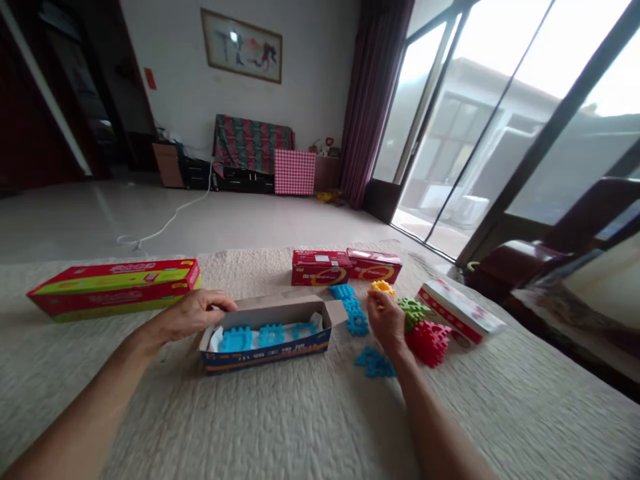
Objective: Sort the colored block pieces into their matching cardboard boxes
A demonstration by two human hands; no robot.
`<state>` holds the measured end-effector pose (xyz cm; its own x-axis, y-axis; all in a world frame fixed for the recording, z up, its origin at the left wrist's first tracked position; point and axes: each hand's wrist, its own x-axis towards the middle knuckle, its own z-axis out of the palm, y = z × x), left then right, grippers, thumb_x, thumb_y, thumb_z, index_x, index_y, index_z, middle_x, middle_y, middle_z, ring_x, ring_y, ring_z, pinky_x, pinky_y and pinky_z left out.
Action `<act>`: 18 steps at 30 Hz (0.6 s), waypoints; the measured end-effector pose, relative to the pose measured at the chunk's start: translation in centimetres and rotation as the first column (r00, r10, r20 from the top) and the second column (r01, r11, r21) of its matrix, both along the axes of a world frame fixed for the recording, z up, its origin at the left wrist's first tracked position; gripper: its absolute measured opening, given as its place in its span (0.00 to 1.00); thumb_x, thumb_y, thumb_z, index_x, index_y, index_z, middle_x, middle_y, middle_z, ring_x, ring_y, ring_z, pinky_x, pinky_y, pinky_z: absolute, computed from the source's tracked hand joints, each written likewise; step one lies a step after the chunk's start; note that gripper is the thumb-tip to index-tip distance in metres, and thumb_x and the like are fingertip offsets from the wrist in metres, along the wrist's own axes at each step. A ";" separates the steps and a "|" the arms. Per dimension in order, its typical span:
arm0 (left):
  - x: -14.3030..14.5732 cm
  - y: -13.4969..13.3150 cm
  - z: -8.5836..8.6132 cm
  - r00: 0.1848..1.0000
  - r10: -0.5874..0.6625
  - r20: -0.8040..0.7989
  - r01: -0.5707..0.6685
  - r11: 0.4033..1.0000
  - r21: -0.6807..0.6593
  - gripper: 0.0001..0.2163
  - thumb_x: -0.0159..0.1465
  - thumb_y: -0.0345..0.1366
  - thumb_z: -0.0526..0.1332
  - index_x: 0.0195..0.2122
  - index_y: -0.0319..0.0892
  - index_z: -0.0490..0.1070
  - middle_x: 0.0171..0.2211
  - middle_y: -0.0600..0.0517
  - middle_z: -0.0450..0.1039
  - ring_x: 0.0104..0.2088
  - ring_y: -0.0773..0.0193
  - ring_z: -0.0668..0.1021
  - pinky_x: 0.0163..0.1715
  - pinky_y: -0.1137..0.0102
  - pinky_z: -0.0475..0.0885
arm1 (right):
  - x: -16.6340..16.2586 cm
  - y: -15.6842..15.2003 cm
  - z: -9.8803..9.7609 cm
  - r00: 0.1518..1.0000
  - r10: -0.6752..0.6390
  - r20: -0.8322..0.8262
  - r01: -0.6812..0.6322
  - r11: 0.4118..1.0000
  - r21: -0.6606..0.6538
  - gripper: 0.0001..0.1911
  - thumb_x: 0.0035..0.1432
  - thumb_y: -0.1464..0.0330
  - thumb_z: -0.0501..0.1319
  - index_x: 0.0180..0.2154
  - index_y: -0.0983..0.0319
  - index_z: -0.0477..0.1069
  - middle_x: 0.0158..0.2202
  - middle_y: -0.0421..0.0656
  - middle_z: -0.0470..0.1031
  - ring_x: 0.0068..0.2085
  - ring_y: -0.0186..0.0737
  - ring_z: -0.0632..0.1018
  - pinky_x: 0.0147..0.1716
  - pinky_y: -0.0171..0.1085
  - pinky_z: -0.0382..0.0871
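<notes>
My left hand (203,310) is at the left end of an open, dark blue cardboard box (267,359), its fingers closed over the back left edge. Inside the box, blue plastic interlocking pieces (271,335) lie in a row on white lining. To the right, my right hand (387,320) has its fingers pinched at a yellow interlocking piece (383,287), partly hidden by the hand. Blue pieces (356,316) lie between the box and that hand, and more blue pieces (374,363) are nearer me. Green pieces (413,313) and red pieces (430,343) are just right of my right hand.
Two red boxes (320,268) stand end to end behind the pieces. A white and red box (463,310) lies at the right. A long red and green box (117,288) is at the left. Everything rests on a beige textured cover (280,427).
</notes>
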<state>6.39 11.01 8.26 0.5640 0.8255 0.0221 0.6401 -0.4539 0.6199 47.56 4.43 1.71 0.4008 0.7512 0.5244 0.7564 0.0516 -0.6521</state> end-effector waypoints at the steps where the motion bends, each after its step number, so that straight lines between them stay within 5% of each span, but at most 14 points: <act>1: 0.1 -0.1 0.0 1.000 0.018 0.003 -0.018 1.000 0.005 0.12 0.56 0.37 0.56 0.34 0.43 0.78 0.39 0.51 0.78 0.42 0.59 0.77 0.43 0.72 0.70 | -0.2 -0.1 -0.5 1.000 0.014 0.028 -0.013 0.999 -0.047 0.16 0.59 0.61 0.53 0.43 0.62 0.71 0.42 0.50 0.75 0.38 0.44 0.76 0.44 0.44 0.70; 10: 0.1 0.2 -0.9 0.997 0.078 0.028 -0.080 0.994 0.069 0.12 0.55 0.40 0.57 0.33 0.44 0.78 0.40 0.50 0.79 0.44 0.56 0.78 0.45 0.70 0.71 | -2.1 -1.4 0.7 0.984 0.041 0.171 0.043 0.887 -0.459 0.38 0.51 0.54 0.61 0.58 0.69 0.58 0.50 0.57 0.66 0.52 0.53 0.70 0.53 0.46 0.62; 18: -0.3 0.8 -1.3 0.998 0.065 0.026 -0.066 0.997 0.035 0.12 0.55 0.39 0.57 0.34 0.45 0.78 0.41 0.51 0.79 0.44 0.57 0.78 0.45 0.70 0.71 | -2.3 -1.8 0.9 0.965 0.139 0.223 0.018 0.811 -0.585 0.35 0.48 0.62 0.63 0.56 0.70 0.59 0.48 0.58 0.68 0.52 0.55 0.70 0.51 0.45 0.62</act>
<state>6.06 11.79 6.99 0.5075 0.8591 0.0660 0.6536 -0.4337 0.6203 45.28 2.65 2.62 0.2630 0.9630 0.0588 0.9018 -0.2237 -0.3698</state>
